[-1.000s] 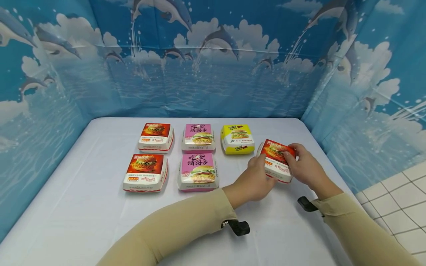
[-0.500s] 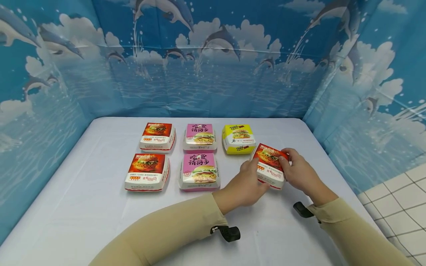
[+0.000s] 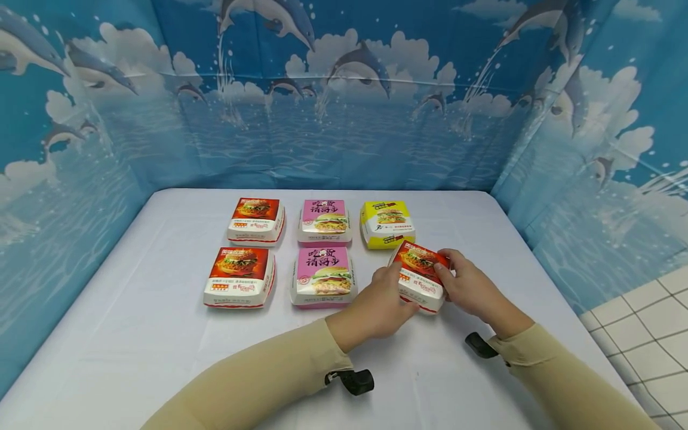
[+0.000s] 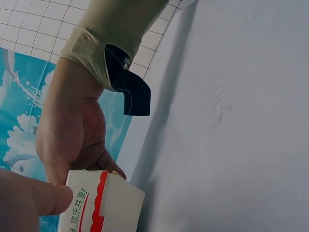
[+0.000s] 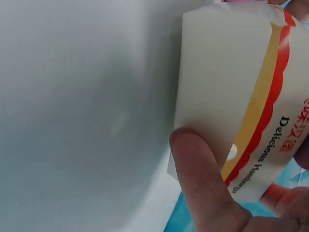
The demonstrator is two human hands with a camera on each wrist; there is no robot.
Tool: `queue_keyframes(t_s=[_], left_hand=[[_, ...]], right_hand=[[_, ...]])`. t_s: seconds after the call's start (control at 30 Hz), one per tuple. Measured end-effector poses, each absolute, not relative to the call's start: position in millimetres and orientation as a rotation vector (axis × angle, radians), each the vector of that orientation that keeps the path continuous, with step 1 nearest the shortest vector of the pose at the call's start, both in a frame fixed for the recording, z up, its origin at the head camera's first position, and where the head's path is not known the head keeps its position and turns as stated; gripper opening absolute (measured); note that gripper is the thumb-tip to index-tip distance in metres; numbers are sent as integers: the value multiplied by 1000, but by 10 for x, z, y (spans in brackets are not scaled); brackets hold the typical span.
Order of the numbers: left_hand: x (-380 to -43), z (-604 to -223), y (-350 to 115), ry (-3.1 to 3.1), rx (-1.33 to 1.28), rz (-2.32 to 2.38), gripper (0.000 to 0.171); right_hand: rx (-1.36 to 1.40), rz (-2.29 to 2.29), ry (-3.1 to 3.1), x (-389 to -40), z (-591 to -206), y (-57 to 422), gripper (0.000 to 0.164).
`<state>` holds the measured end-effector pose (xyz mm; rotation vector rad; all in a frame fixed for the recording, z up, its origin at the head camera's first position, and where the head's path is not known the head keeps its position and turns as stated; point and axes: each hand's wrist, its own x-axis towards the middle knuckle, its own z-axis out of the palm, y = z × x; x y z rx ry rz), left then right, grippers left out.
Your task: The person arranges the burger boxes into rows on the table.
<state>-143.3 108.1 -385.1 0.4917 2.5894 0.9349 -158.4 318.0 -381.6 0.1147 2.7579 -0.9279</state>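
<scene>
Both hands hold one red-and-white burger box [image 3: 421, 279], turned slightly askew in front of the yellow box. My left hand [image 3: 373, 307] grips its left side, thumb on the near edge. On the right side, my right hand [image 3: 473, 289] grips it with the thumb at the top edge. In the right wrist view a thumb [image 5: 198, 179] presses the white side of the box [image 5: 224, 67]. The left wrist view shows the box [image 4: 120, 203] between both hands. Whether its base touches the table cannot be made out.
Behind the held box stands a yellow burger box [image 3: 388, 224]. Two pink boxes [image 3: 324, 278] form a column left of it, and two red-and-white boxes [image 3: 240, 278] another. The white-covered table [image 3: 134, 334] is backed by a blue dolphin curtain [image 3: 333, 143].
Both hands have carried the red-and-white burger box left and toward the body, from right of the yellow box to in front of it. The other boxes stay put.
</scene>
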Motion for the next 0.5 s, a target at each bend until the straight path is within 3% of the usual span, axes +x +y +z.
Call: queue_keyframes(t_s=[0.5], left_hand=[[-1447, -3954, 982, 2683, 572, 685, 93]], right_hand=[[10, -868, 2708, -1605, -3845, 3119, 73]])
